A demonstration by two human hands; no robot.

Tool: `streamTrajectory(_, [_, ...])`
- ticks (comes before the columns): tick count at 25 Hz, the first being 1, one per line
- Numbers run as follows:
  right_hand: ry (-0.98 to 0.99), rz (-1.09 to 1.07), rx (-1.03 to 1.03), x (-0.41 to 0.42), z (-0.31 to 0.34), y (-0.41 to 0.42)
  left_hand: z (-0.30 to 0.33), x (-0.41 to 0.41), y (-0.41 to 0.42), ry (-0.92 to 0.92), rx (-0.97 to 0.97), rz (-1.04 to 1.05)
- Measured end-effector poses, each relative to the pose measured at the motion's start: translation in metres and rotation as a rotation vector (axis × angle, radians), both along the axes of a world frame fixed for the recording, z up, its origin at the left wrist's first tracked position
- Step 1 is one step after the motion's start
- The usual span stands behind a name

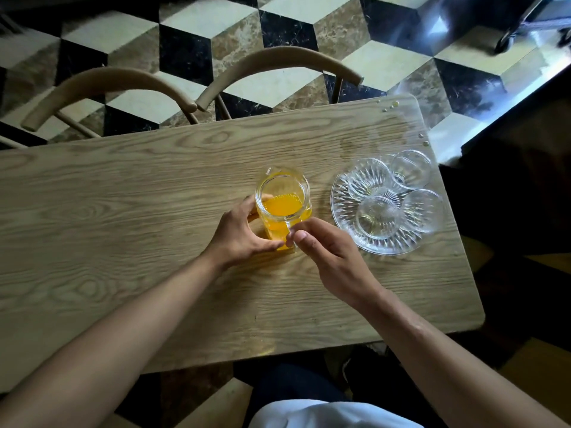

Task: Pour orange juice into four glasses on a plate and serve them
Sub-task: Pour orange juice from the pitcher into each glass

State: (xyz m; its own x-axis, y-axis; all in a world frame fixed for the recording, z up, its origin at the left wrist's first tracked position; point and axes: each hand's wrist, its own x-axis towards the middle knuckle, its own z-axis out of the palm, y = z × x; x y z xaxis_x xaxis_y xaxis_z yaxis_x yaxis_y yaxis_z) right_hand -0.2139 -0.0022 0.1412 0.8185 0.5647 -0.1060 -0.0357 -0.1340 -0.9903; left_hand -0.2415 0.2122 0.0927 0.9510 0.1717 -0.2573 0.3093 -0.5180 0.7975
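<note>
On table (123,186), both hands cupping jug (282,205)

You had matt, grainy wood table (123,211); clear glossy glass jug (282,205); four smooth clear glasses (378,216) on ribbed cut-glass plate (343,208); polished marble-look floor (278,26); smooth wooden chairs (278,57).
</note>
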Motion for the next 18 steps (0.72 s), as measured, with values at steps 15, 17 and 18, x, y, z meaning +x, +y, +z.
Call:
streamTrajectory(15, [0.084, -0.077, 0.176, -0.027, 0.029, -0.193, 0.008, -0.072, -0.258, -0.069, -0.148, 0.447])
streamTrajectory(17, [0.061, -0.08, 0.149, -0.026, 0.032, -0.218, 0.014, -0.07, -0.291, -0.087, -0.163, 0.469])
streamTrajectory(18, [0.061, -0.088, 0.131, -0.024, 0.034, -0.229, 0.017, -0.069, -0.306, -0.097, -0.174, 0.479])
